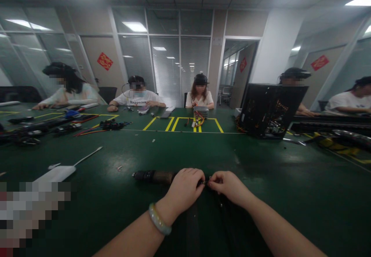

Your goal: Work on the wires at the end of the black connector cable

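A dark cylindrical tool (160, 177) with a brownish middle, a black ringed collar and a small metal tip at its left end lies across the green table in front of me. My left hand (187, 187), with a pale bangle on its wrist, is closed around the tool's right end. Close beside it, my right hand (227, 187) pinches a small dark piece at that same end, mostly hidden by the fingers. A thin dark cord or strap (222, 206) runs from there toward me.
A black computer case (271, 110) stands at the right. Bundles of cables and dark parts (110, 125) lie at the left, and a white power strip (59, 174) with its cord is nearer. Several people sit around the table, with coloured wires (198, 119) opposite me.
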Tool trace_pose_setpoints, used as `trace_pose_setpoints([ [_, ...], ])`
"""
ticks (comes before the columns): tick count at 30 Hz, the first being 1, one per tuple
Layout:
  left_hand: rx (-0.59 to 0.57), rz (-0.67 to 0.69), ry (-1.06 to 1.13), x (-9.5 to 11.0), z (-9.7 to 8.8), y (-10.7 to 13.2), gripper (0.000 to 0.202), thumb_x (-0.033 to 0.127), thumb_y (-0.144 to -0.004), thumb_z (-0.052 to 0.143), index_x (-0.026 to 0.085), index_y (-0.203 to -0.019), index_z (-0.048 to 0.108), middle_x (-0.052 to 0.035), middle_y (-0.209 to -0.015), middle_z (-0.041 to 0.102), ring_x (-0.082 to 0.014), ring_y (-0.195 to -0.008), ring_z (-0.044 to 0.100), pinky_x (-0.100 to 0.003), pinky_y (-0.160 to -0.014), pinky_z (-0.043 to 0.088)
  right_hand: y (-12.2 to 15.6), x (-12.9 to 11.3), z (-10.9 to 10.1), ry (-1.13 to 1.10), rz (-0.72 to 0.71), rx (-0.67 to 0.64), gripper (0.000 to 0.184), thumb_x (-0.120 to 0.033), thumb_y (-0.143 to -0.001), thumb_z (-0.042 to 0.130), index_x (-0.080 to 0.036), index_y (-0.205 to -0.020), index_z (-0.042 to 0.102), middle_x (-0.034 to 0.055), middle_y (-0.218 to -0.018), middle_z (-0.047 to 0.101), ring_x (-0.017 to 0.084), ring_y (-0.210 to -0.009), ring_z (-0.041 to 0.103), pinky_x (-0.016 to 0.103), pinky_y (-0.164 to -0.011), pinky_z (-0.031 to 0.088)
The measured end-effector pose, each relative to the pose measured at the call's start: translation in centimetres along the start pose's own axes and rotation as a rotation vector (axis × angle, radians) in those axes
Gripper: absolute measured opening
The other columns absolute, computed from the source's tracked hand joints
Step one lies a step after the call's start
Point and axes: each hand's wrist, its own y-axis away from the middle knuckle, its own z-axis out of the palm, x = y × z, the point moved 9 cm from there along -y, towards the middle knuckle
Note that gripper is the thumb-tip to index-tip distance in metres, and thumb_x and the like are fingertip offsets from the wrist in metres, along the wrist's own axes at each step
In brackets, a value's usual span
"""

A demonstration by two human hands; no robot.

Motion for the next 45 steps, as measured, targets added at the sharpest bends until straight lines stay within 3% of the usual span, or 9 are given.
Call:
trace_pose_setpoints([
  [4,0.002,-0.006,-0.001,0.07,-0.19,0.0,0.011,0.024,-0.084,0.064,0.022,-0.092,0.057,0.0001,-0.093,0.062,-0.0194,-0.092,0.058,-0.034,-0.085,0.042,-0.01,0.15,0.06,-0.018,0.014,-0.001,0.019,-0.035,-0.081,0.063,-0.017,-0.083,0.069,0.0004,-0.069,0.066,0.013,-0.058,0.059,0.02,-0.054,0.042],
  [10,0.009,0.013,0.009,0.27,-0.22,-0.04,0.013,0.016,-0.084,0.06,0.022,-0.095,0.057,-0.0002,-0.096,0.063,-0.0191,-0.092,0.058,-0.035,-0.085,0.042,-0.13,0.34,0.17,-0.002,0.013,-0.012,0.02,-0.035,-0.082,0.063,-0.017,-0.084,0.069,0.0008,-0.069,0.067,0.013,-0.058,0.059,0.02,-0.055,0.042],
  [17,0.012,0.008,0.027,0.14,-0.17,-0.01,0.008,0.021,-0.084,0.062,0.022,-0.09,0.057,-0.0002,-0.095,0.064,-0.0199,-0.091,0.058,-0.035,-0.084,0.042,-0.15,0.34,0.19,0.006,-0.001,-0.005,0.02,-0.035,-0.082,0.062,-0.017,-0.083,0.069,0.0002,-0.067,0.065,0.013,-0.058,0.059,0.019,-0.053,0.041],
  [25,0.026,0.013,0.02,0.2,-0.18,0.01,0.02,0.011,-0.081,0.057,0.023,-0.097,0.056,0.0004,-0.097,0.063,-0.0186,-0.094,0.059,-0.034,-0.087,0.041,-0.27,0.54,0.2,-0.006,-0.013,-0.007,0.02,-0.036,-0.082,0.062,-0.017,-0.082,0.068,0.0008,-0.069,0.066,0.013,-0.057,0.058,0.02,-0.053,0.041],
  [30,0.019,0.004,0.021,0.1,-0.25,0.0,0.009,0.019,-0.083,0.06,0.022,-0.091,0.057,0.0002,-0.095,0.063,-0.0191,-0.091,0.059,-0.034,-0.084,0.042,-0.26,0.38,0.21,0.015,-0.014,-0.013,0.02,-0.035,-0.082,0.062,-0.017,-0.083,0.069,0.0011,-0.07,0.067,0.012,-0.056,0.059,0.02,-0.053,0.041],
  [37,0.026,0.037,0.023,0.38,-0.24,-0.02,0.016,0.013,-0.081,0.058,0.022,-0.094,0.056,0.0006,-0.098,0.063,-0.0186,-0.093,0.058,-0.034,-0.085,0.041,-0.25,0.57,0.26,0.01,-0.013,-0.012,0.02,-0.035,-0.082,0.062,-0.017,-0.083,0.069,0.0012,-0.069,0.067,0.013,-0.057,0.059,0.02,-0.053,0.041],
  [41,0.03,0.022,0.008,0.12,-0.06,0.0,0.009,0.017,-0.083,0.058,0.021,-0.091,0.057,-0.0009,-0.096,0.063,-0.0197,-0.092,0.059,-0.036,-0.085,0.042,-0.21,0.45,0.19,0.001,-0.014,-0.013,0.021,-0.036,-0.082,0.062,-0.017,-0.085,0.07,0.0015,-0.071,0.068,0.013,-0.058,0.059,0.02,-0.054,0.042],
  [45,0.033,0.015,0.013,0.13,-0.21,-0.01,0.013,0.021,-0.084,0.06,0.022,-0.097,0.057,-0.0008,-0.096,0.063,-0.0196,-0.091,0.059,-0.034,-0.083,0.042,-0.15,0.25,0.17,-0.003,-0.007,-0.017,0.02,-0.034,-0.081,0.062,-0.016,-0.083,0.069,0.0011,-0.068,0.067,0.013,-0.057,0.058,0.02,-0.053,0.04],
])
